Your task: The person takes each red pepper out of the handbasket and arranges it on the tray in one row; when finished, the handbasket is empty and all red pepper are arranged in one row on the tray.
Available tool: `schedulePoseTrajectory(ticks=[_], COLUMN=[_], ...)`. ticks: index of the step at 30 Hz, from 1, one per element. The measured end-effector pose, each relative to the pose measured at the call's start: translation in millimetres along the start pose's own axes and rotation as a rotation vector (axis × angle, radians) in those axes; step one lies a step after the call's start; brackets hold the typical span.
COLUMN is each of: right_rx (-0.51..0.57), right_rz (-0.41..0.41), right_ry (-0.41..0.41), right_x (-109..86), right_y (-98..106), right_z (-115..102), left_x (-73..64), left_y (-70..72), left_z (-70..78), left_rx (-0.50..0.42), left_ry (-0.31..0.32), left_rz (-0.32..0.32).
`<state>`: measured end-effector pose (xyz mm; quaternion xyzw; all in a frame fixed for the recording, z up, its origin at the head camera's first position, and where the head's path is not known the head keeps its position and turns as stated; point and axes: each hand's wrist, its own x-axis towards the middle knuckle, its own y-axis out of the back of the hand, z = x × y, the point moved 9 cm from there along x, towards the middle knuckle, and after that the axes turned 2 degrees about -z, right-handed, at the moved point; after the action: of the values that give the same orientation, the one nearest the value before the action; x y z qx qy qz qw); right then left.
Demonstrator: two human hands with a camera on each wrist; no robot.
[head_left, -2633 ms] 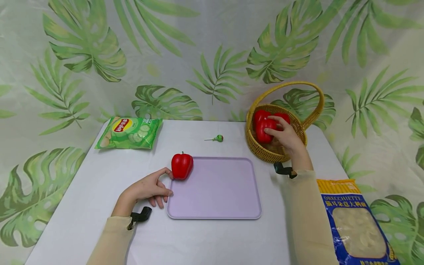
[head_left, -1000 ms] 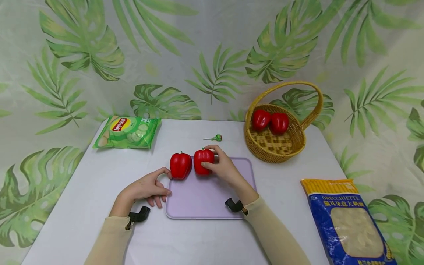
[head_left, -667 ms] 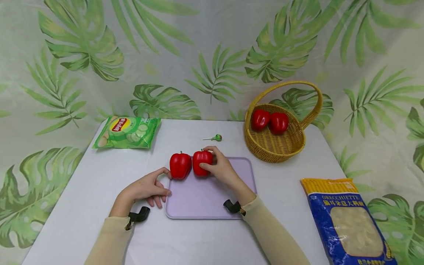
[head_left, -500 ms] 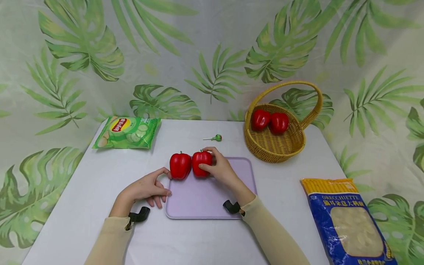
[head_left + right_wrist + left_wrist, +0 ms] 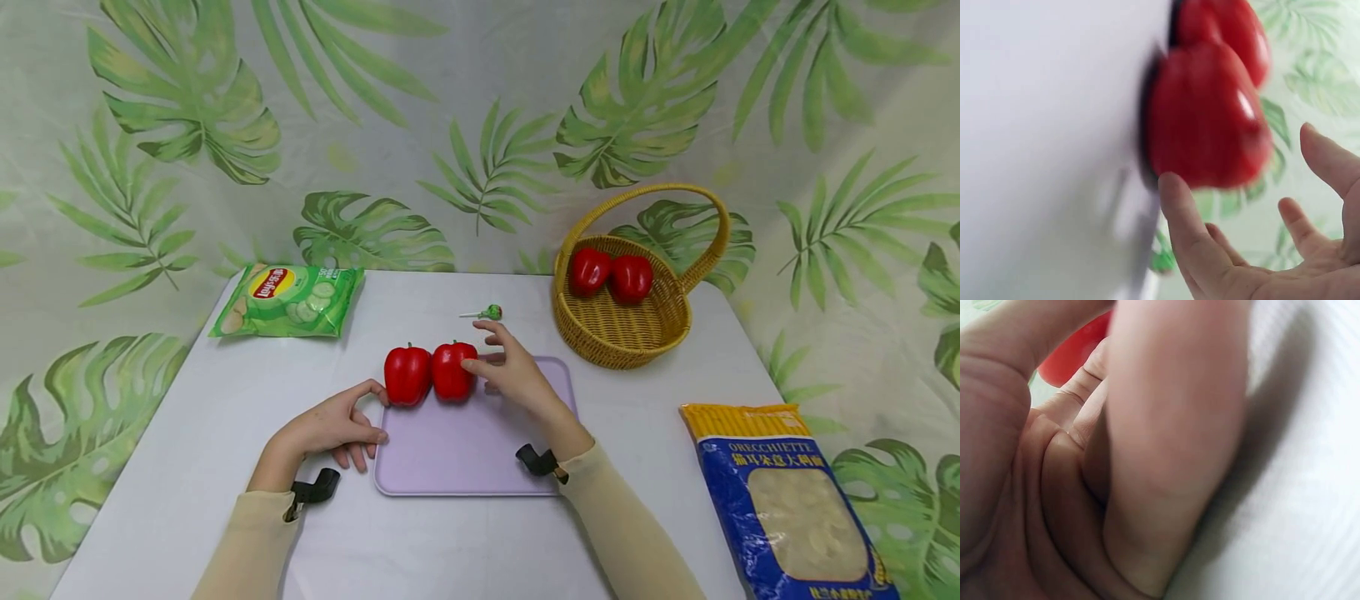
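Observation:
Two red bell peppers stand side by side at the back left of a lilac tray (image 5: 480, 458), the left pepper (image 5: 408, 375) touching the right pepper (image 5: 453, 372). My right hand (image 5: 517, 371) is beside the right pepper, fingers spread and holding nothing. In the right wrist view that pepper (image 5: 1207, 119) sits on the tray, free of the spread fingers (image 5: 1194, 231). At the tray's left edge, my left hand (image 5: 330, 425) rests with its thumb and index fingertip against the rim, its other fingers loosely bent. The left wrist view shows mostly those fingers (image 5: 1175, 412), with some red behind.
A wicker basket (image 5: 622, 346) with a tall handle holds two more red bell peppers (image 5: 632, 279) at the back right. A lollipop (image 5: 491, 312) lies behind the tray. A green chip bag (image 5: 292, 300) is at the back left; an orecchiette pasta bag (image 5: 795, 500) lies at the right.
My right hand took a bell pepper from the basket, set it beside the first one on the tray, then let go and drew slightly right. My left hand has stayed put.

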<state>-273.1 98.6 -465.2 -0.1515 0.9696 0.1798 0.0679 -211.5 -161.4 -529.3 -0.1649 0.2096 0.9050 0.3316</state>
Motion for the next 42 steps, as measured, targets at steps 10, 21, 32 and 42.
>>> schedulePoseTrajectory(ticks=[10,21,32,42], right_rx=[0.087,0.050,0.026,0.127], right_rz=[0.219,0.413,0.393,0.317], right_ry=[0.101,0.033,-0.137,-0.226], right_x=[-15.1,-11.4,23.2,42.6], right_y=[107,222,290,301], right_z=[-26,-30,6,27], left_x=[-0.4,-0.7,-0.2,0.3], left_y=[0.4,0.8,-0.1,0.0], left_z=[-0.3,-0.5,0.9,-0.2], left_rx=[0.003,-0.003,0.000,-0.005], left_ry=[-0.001,0.009,0.010,0.018], left_rz=[0.002,0.005,0.004,0.002])
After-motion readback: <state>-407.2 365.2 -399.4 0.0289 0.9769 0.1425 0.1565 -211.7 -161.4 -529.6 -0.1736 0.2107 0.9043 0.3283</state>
